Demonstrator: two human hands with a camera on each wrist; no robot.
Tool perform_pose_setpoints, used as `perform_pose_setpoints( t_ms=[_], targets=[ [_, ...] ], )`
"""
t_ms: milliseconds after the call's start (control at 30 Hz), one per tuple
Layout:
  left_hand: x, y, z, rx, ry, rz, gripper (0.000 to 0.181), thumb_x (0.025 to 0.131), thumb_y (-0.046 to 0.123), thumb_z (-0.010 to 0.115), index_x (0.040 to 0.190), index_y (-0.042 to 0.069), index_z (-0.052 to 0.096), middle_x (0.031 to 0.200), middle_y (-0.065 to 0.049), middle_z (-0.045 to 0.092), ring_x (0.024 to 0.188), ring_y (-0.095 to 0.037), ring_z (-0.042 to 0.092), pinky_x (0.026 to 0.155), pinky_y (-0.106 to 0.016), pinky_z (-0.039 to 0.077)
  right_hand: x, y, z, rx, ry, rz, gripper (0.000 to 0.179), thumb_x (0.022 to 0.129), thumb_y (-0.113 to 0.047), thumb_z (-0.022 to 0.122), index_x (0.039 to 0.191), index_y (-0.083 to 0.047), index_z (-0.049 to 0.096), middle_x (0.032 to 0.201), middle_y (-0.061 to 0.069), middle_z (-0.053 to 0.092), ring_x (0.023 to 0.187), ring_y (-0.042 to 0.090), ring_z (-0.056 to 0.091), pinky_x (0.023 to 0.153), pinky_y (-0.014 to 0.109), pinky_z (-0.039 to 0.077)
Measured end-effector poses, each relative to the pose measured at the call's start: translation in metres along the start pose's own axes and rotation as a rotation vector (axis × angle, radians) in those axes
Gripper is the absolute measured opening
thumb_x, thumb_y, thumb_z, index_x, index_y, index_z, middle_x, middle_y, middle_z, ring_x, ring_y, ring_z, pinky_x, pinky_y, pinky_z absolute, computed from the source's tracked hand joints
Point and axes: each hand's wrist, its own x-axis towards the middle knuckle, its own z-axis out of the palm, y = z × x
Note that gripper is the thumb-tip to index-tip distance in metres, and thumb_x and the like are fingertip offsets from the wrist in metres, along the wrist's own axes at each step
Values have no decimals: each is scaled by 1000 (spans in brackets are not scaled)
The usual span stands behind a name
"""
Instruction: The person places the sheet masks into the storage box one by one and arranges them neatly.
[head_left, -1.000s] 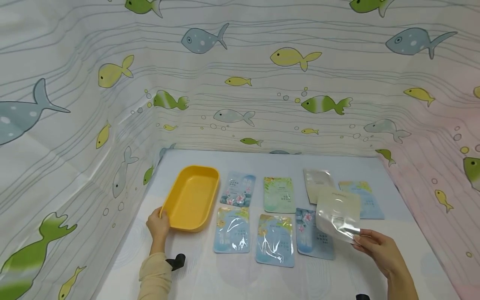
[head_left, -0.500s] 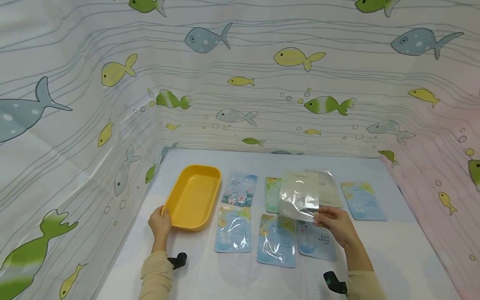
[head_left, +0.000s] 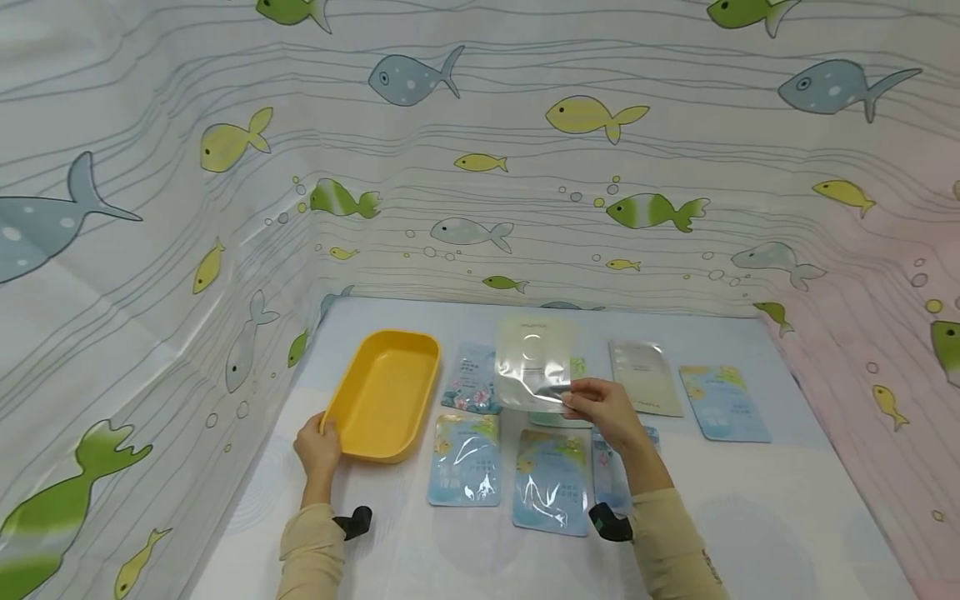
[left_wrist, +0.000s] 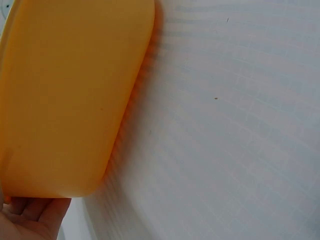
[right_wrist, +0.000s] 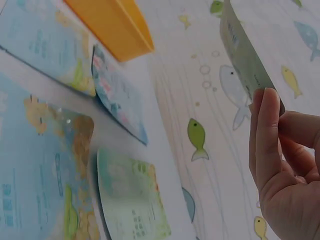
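Observation:
My right hand point(head_left: 606, 410) pinches a shiny silver-beige sachet point(head_left: 534, 362) by its lower right corner, held up above the table. In the head view the sachet overlaps a green sachet point(head_left: 558, 419) and part of a blue floral sachet point(head_left: 471, 379). The right wrist view shows it nearly edge-on between thumb and fingers. At the left, my left hand point(head_left: 318, 446) grips the near left corner of a yellow tray point(head_left: 408, 392) with nothing inside. Seen from the left wrist, the fingers point(left_wrist: 52, 215) curl at the end of the tray.
Two blue sachets point(head_left: 465, 462) point(head_left: 551, 483) lie in the front row, beside a floral one point(head_left: 611, 475) partly behind my right arm. Farther right lie another beige sachet point(head_left: 647, 379) and a light blue one point(head_left: 725, 404). A fish-patterned curtain point(head_left: 420, 275) surrounds the table.
My right hand has carried the beige sachet leftward and farther back, from over the right-hand sachets to over the green one. My left hand stays on the yellow tray.

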Motion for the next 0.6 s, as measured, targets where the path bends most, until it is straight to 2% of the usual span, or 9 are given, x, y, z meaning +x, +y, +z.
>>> perform_pose_setpoints(
  t_ms=[167,467,600],
  targets=[
    [0,-1,-2,3,-11,-1,26,88,-3,49,107,-16,60,106,-35,60,101,-52,54,90,-57,41,18,-1,23,23,-53,0,30,87,6,59,108,24,48,83,0,66,74,11,67,73,28,56],
    [0,0,-3,-2,-9,-5,26,88,-3,49,107,-16,60,106,-35,60,101,-52,55,90,-56,41,39,-3,57,46,-101,-6,25,86,9,58,105,23,50,80,1,66,70,12,67,70,28,56],
    [0,-1,-3,1,-4,2,25,88,-3,49,107,-16,60,105,-35,60,100,-52,55,89,-56,42,47,0,78,40,-103,31,26,86,9,58,107,23,51,80,3,66,68,12,67,69,28,57]
  ],
)
